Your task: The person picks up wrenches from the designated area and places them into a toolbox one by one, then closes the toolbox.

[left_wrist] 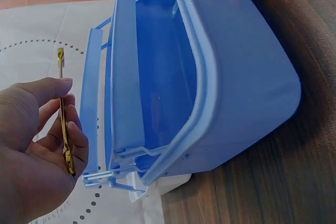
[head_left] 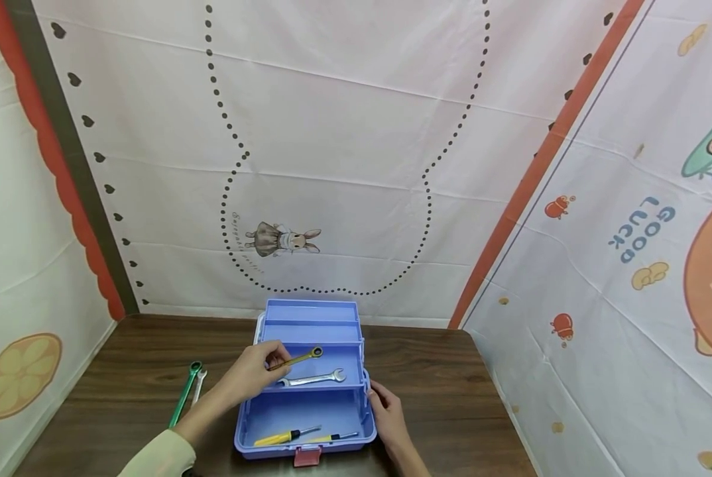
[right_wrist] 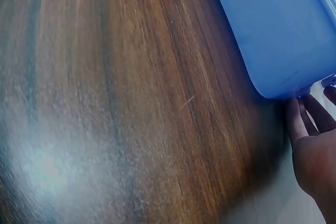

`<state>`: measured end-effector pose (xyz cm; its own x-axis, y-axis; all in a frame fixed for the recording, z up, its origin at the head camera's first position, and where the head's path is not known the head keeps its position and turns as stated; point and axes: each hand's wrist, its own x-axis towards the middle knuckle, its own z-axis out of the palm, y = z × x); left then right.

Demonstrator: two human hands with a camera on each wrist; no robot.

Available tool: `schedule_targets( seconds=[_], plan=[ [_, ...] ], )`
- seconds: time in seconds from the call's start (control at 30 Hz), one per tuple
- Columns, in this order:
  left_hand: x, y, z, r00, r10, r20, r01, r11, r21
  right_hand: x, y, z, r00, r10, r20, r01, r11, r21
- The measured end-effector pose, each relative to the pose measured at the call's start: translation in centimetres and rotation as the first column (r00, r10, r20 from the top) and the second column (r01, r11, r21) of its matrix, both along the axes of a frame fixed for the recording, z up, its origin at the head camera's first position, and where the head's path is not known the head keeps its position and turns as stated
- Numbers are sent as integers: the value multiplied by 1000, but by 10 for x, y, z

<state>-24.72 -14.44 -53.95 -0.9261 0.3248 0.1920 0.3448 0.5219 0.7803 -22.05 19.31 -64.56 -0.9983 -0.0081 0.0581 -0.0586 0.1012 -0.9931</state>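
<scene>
My left hand (head_left: pixel 263 366) pinches a gold-coloured ratchet wrench (head_left: pixel 303 358) between thumb and fingers, above the upper trays of an open blue toolbox (head_left: pixel 245 430). In the left wrist view the wrench (left_wrist: pixel 64 121) is seen edge-on, apart from the box. Below it, a silver wrench (head_left: pixel 314 380) lies in a tray (head_left: pixel 350 358). Two yellow-handled screwdrivers, one larger (head_left: pixel 280 437) and one smaller (head_left: pixel 332 437), rest in the bottom compartment. My right hand (head_left: pixel 388 417) touches the box's right side; its extended fingers (right_wrist: pixel 296 121) reach the box corner in the right wrist view.
To the left of the box, a green wrench (head_left: pixel 184 397) and a smaller silver wrench (head_left: pixel 199 385) lie on the brown wooden table (head_left: pixel 445 397). A red latch (head_left: pixel 307 456) hangs on the box front. Printed cloth (head_left: pixel 344 132) stands behind the table and along both sides.
</scene>
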Motion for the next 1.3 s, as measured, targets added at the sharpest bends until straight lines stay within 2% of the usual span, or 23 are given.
schedule_targets(
  seconds=[0.23,0.4,0.63,0.83,1.07,1.3],
  plan=[
    [-6,5,-3,1000,-28,-8,28,1000,12,1,-1,1,999,-29,-23,29,999,24],
    [-7,7,-5,999,-21,-27,21,1000,18,4,-3,3,997,-71,-34,72,997,33],
    [-8,9,-3,1000,-18,-20,18,999,39,6,-7,6,992,-97,-83,101,994,39],
    [-10,11,-8,999,-21,-26,22,999,28,5,-8,4,989,-126,-74,130,990,53],
    [-8,13,-10,1000,-15,-23,15,999,31,5,-8,2,989,-138,-54,141,989,44],
    [-8,13,-11,1000,-5,-21,6,1000,27,11,-14,0,984,-153,-88,157,986,46]
  ],
)
